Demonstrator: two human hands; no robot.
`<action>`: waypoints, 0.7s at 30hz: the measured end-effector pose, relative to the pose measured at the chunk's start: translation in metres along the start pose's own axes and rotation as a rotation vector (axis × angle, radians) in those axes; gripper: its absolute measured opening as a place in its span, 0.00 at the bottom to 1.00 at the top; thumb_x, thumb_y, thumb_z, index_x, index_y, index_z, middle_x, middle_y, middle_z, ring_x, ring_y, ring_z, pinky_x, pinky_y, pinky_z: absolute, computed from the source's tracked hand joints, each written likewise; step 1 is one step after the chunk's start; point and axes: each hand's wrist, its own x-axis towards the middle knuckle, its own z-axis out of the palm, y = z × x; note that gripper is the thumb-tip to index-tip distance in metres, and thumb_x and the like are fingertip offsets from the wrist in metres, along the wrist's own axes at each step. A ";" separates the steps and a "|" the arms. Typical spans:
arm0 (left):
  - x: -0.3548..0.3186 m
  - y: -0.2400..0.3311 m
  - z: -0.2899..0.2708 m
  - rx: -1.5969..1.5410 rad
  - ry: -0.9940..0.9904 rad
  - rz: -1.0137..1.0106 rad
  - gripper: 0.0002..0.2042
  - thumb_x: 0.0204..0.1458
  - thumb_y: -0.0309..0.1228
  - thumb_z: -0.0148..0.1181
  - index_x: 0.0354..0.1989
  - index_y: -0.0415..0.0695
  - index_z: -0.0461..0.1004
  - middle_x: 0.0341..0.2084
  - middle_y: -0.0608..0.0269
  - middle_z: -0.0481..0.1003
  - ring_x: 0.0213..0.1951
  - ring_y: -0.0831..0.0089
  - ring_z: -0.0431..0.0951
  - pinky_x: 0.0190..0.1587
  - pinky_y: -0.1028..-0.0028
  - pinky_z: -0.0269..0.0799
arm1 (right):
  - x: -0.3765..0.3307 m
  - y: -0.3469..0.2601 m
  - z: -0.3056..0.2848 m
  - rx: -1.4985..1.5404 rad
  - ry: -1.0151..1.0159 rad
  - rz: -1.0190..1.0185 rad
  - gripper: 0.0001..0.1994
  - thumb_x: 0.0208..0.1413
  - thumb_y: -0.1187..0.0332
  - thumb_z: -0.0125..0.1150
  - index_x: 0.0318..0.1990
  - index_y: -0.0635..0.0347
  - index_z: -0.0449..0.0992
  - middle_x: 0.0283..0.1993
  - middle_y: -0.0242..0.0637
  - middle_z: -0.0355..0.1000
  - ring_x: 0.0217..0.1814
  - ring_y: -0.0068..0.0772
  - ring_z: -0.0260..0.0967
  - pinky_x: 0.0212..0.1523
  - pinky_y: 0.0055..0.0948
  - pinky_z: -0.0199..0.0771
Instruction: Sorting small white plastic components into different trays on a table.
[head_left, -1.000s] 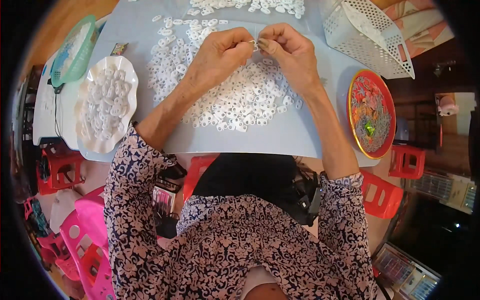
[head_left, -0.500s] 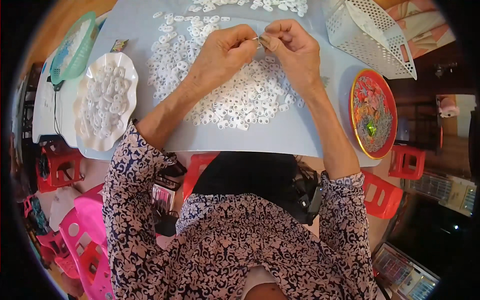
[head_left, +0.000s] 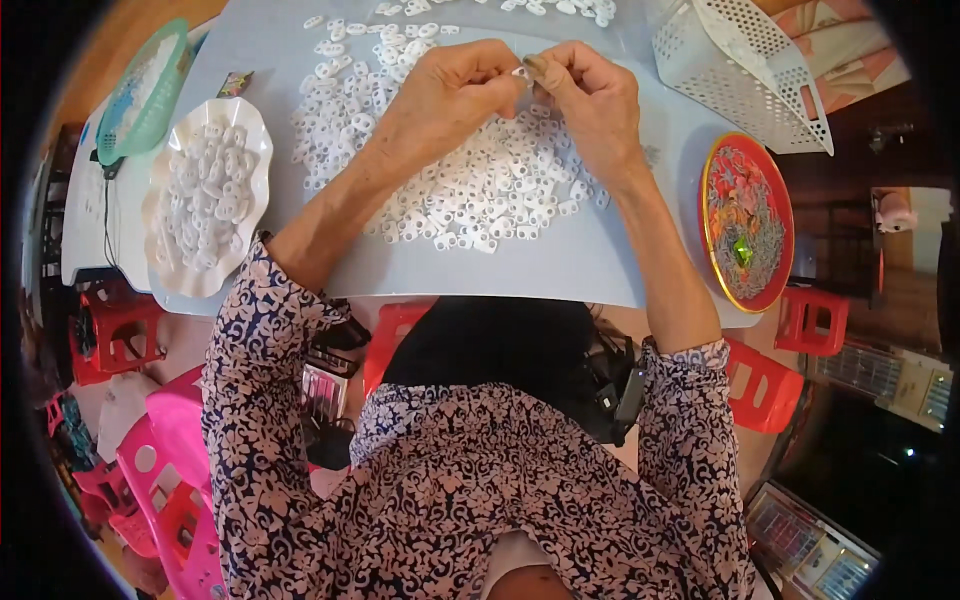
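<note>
My left hand and my right hand meet above the far half of the table. Between their fingertips is a small white plastic piece, which the left thumb and forefinger pinch. The right thumb and fingers close against it from the other side; whether they hold a part of their own is too small to tell. Under and around both hands spreads a loose heap of small white plastic pieces, oblong, with dark round holes. More of the same lie farther back.
On the left stand a white scalloped dish of white pieces and a green basket. A small packet lies behind the dish. At right are a red gold-rimmed tray holding grey metal bits and a white perforated basket. Red stools stand below.
Both hands stay together at nearly the same place. The left fingers have shifted slightly right and up, and the white piece between the fingertips now shows more plainly.
</note>
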 end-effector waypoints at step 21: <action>0.001 0.003 -0.002 0.026 0.057 0.043 0.08 0.54 0.31 0.51 0.29 0.42 0.75 0.19 0.70 0.74 0.19 0.87 0.64 0.21 0.82 0.59 | 0.002 -0.005 0.000 0.067 -0.027 -0.012 0.09 0.57 0.67 0.58 0.33 0.65 0.77 0.25 0.27 0.71 0.26 0.15 0.64 0.28 0.15 0.65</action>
